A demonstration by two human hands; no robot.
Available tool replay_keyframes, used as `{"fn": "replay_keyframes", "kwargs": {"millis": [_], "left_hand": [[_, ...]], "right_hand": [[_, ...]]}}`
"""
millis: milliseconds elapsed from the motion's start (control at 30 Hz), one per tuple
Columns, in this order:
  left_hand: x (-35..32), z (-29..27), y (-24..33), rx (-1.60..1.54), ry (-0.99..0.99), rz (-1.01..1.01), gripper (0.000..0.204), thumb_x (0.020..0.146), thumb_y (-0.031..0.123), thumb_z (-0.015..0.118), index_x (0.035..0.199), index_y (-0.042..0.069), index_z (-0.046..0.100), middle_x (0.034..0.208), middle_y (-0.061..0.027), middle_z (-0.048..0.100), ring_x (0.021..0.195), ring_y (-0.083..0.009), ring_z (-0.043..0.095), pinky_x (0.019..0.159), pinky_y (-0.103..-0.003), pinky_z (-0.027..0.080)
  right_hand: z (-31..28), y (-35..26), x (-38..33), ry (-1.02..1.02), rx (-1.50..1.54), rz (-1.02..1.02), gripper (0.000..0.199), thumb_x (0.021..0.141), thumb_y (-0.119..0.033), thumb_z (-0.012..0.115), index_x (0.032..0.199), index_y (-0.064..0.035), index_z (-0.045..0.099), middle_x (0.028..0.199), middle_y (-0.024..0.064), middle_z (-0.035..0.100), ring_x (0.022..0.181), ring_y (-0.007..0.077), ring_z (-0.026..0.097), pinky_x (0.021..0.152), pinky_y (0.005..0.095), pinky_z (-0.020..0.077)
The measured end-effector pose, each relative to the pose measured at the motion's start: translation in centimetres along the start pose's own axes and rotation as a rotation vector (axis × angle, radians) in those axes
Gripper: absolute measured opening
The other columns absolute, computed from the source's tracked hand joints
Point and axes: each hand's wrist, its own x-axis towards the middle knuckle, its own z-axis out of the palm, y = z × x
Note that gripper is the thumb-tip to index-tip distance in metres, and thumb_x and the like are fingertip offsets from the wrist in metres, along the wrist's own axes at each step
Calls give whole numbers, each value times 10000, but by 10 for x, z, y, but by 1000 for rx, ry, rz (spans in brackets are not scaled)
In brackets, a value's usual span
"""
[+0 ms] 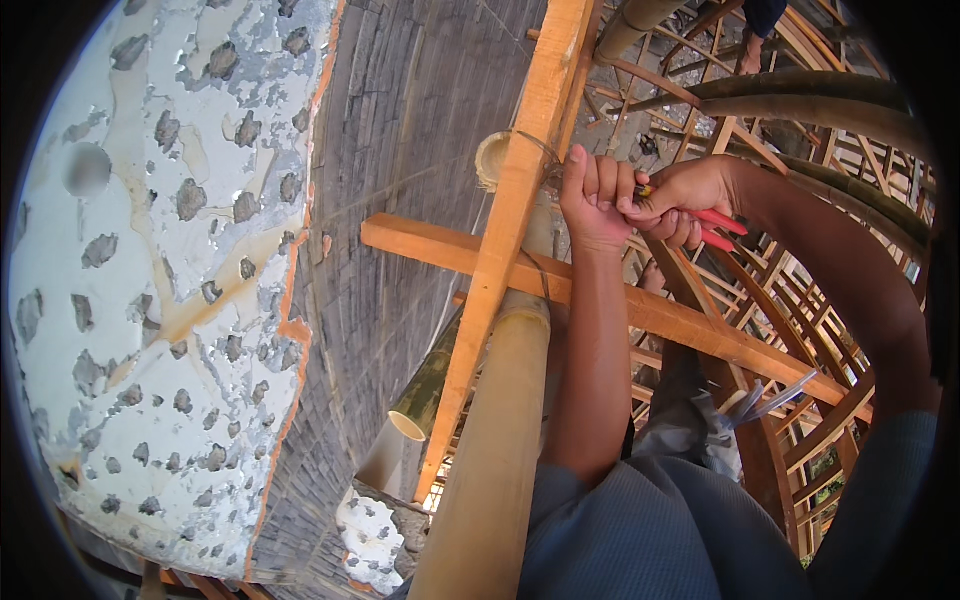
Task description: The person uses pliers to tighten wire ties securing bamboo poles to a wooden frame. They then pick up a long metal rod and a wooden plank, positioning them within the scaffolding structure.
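Note:
My right hand (690,197) is closed round pliers with red handles (718,226); their handle ends stick out behind the palm. Pressed up against it, my left hand (602,197) is curled closed with the thumb up; what its fingers hold is hidden. Both hands are just right of an upright timber beam (520,190). A thin wire (538,146) loops round that beam near my left thumb, by the cut end of a bamboo pole (494,160). Lower down, another wire (541,272) goes round a crossing timber (430,243).
A thick bamboo pole (490,450) rises close in front of me, with a green cut bamboo (412,415) beside it. On the left stands a pitted white wall (200,300) next to grey brickwork (390,130). Timber lattice (800,300) and another person's foot (750,52) are below right.

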Motion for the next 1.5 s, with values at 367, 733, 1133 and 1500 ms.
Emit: {"fn": "replay_keyframes", "kwargs": {"millis": [367, 733, 1133, 1500], "left_hand": [[5, 36, -14, 125, 611, 55, 572, 1021, 372, 578, 582, 210, 249, 496, 32, 234, 452, -126, 259, 630, -329, 424], [-4, 35, -12, 378, 556, 110, 519, 1073, 323, 545, 624, 174, 332, 524, 14, 304, 477, -127, 332, 605, -348, 439], [-13, 7, 0, 1264, 884, 29, 313, 1026, 152, 607, 777, -33, 568, 610, -56, 564, 535, -210, 538, 554, -395, 432], [-21, 0, 6, 181, 343, -180, 380, 1043, 478, 575, 924, 121, 628, 843, -71, 713, 844, -297, 744, 717, -410, 607]], "right_hand": [[83, 53, 1, 1663, -1446, -291, 425, 834, -233, 755, 1132, -11, 552, 903, 141, 637, 887, 343, 694, 781, 427, 565], [40, 86, 65, 1379, -856, -513, 256, 820, -133, 659, 996, 52, 634, 846, 278, 697, 816, 470, 694, 753, 530, 555], [24, 105, 125, 689, -104, -710, 125, 868, -116, 679, 902, -2, 640, 717, 13, 599, 566, 99, 526, 515, 288, 406], [7, 102, 54, 193, 293, -412, 171, 803, -12, 603, 790, -112, 465, 592, -36, 455, 462, 42, 425, 386, 231, 302]]}}
